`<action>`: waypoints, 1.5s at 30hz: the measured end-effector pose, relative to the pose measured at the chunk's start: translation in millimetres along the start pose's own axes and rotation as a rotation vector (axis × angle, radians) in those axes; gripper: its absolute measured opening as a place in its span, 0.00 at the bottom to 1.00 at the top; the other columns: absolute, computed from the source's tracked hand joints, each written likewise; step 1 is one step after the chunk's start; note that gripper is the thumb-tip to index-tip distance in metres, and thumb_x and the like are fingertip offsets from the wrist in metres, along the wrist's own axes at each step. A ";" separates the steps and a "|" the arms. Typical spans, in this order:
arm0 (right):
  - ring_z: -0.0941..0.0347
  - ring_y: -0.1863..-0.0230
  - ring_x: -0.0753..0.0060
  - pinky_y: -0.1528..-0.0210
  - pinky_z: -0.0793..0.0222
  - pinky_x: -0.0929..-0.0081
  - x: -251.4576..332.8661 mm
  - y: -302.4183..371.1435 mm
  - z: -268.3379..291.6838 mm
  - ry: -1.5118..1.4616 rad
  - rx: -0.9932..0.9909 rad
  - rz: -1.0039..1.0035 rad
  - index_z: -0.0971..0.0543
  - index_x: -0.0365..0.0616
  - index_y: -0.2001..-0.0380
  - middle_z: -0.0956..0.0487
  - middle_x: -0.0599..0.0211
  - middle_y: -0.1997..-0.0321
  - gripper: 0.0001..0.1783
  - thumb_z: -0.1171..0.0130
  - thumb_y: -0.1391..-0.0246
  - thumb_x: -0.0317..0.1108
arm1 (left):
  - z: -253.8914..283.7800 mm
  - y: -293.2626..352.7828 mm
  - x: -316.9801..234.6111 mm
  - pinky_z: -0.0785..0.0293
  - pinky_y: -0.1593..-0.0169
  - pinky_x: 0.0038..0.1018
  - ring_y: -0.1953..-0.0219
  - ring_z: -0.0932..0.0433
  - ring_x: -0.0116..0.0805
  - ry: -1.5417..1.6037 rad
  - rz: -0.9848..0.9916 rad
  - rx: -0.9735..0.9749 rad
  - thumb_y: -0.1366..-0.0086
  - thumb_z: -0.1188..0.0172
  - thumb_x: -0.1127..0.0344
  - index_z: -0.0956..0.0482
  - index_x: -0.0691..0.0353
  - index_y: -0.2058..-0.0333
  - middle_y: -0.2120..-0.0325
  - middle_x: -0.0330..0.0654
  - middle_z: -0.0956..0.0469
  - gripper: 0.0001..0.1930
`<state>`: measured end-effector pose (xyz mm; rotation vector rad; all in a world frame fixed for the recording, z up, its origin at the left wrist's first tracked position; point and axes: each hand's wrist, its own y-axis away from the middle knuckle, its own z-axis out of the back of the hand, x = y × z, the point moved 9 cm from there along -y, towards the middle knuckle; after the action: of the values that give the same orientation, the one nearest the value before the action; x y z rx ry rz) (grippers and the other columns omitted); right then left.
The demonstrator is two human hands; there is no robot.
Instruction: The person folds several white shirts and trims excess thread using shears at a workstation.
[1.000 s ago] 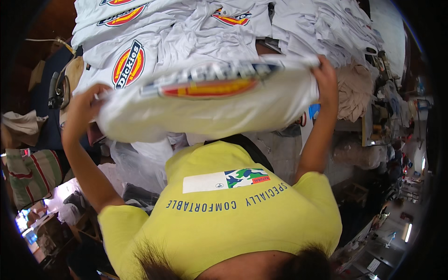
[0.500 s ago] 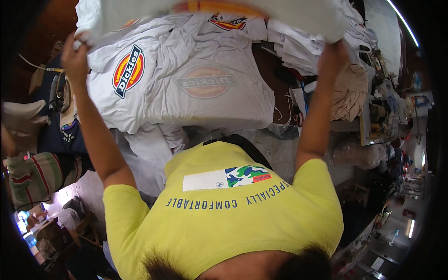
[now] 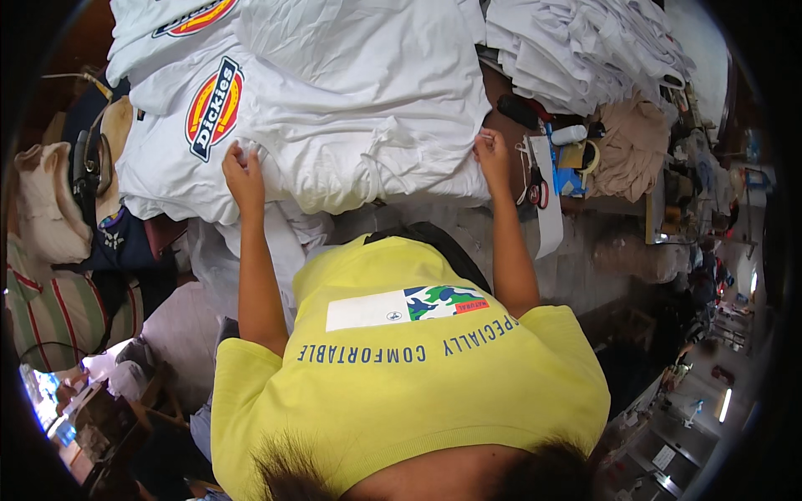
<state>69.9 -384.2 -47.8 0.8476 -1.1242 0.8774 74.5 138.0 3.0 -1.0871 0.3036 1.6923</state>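
Observation:
A white T-shirt (image 3: pixel 368 108) lies across the table, its upper layer wrinkled and bunched along the near side. My left hand (image 3: pixel 244 179) has its fingers closed on the shirt's edge, just below a red, yellow and dark blue printed emblem (image 3: pixel 215 108) on white fabric. At the shirt's right corner, my right hand (image 3: pixel 493 159) pinches the cloth between thumb and fingers. More white printed shirts lie beneath and beyond; where one layer ends and another starts is hard to make out.
Right of my right hand lie scissors (image 3: pixel 537 185), a white paper strip (image 3: pixel 548 234), a tape roll (image 3: pixel 591 157) and a white cylinder (image 3: pixel 570 134). Behind stands a heap of white garments (image 3: pixel 576 54), with beige cloth (image 3: pixel 631 150) beside it. Striped fabric (image 3: pixel 75 321) sits at left.
Both hands have come down toward me and closer together from the far side. The lifted white shirt now lies spread on the table, covering the faint reversed print.

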 end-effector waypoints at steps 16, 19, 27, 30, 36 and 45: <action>0.33 0.67 0.77 0.60 0.39 0.78 78.5 74.3 -61.7 0.510 0.826 0.152 0.24 0.36 0.68 0.26 0.66 0.71 0.16 0.38 0.65 0.32 | 4.9 -54.5 25.2 0.29 0.69 0.17 0.73 0.28 0.23 0.669 0.357 0.124 0.43 0.51 0.77 0.33 0.64 0.54 0.72 0.40 0.26 0.16; 0.33 0.66 0.79 0.58 0.39 0.80 27.5 93.3 0.3 0.463 0.974 -0.002 0.24 0.37 0.68 0.26 0.72 0.69 0.14 0.40 0.63 0.27 | -6.2 -42.5 61.8 0.27 0.61 0.22 0.67 0.25 0.26 0.712 0.425 0.237 0.41 0.50 0.76 0.32 0.63 0.54 0.67 0.39 0.25 0.15; 0.31 0.57 0.78 0.54 0.35 0.81 22.7 7.4 42.6 0.349 0.395 0.185 0.29 0.37 0.57 0.26 0.69 0.59 0.17 0.51 0.53 0.20 | -13.4 -31.5 56.1 0.30 0.63 0.17 0.67 0.28 0.22 0.701 0.419 0.233 0.41 0.51 0.76 0.28 0.63 0.57 0.67 0.37 0.26 0.12; 0.30 0.57 0.76 0.55 0.36 0.80 20.4 -37.9 24.8 0.242 0.148 0.201 0.30 0.37 0.54 0.27 0.62 0.56 0.20 0.44 0.53 0.27 | -16.8 -33.4 58.2 0.32 0.65 0.16 0.69 0.29 0.19 0.680 0.417 0.307 0.41 0.51 0.76 0.27 0.64 0.58 0.69 0.35 0.26 0.12; 0.31 0.67 0.82 0.65 0.36 0.83 9.4 -79.8 -1.5 -0.030 0.225 -0.085 0.30 0.38 0.56 0.25 0.71 0.65 0.22 0.39 0.54 0.35 | -5.0 -30.5 27.6 0.31 0.61 0.17 0.68 0.28 0.22 0.667 0.361 0.301 0.42 0.52 0.76 0.27 0.65 0.58 0.68 0.36 0.26 0.13; 0.29 0.62 0.76 0.60 0.34 0.76 46.4 47.1 90.6 -0.285 0.249 -0.257 0.28 0.37 0.60 0.25 0.67 0.62 0.16 0.46 0.50 0.35 | 106.7 43.9 14.0 0.31 0.61 0.19 0.66 0.28 0.24 0.468 0.327 0.338 0.42 0.50 0.75 0.26 0.68 0.62 0.67 0.39 0.26 0.10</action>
<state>2.0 -439.3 22.4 1.3245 -1.1312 0.7037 -18.0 198.8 38.2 -1.2095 1.0760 1.5669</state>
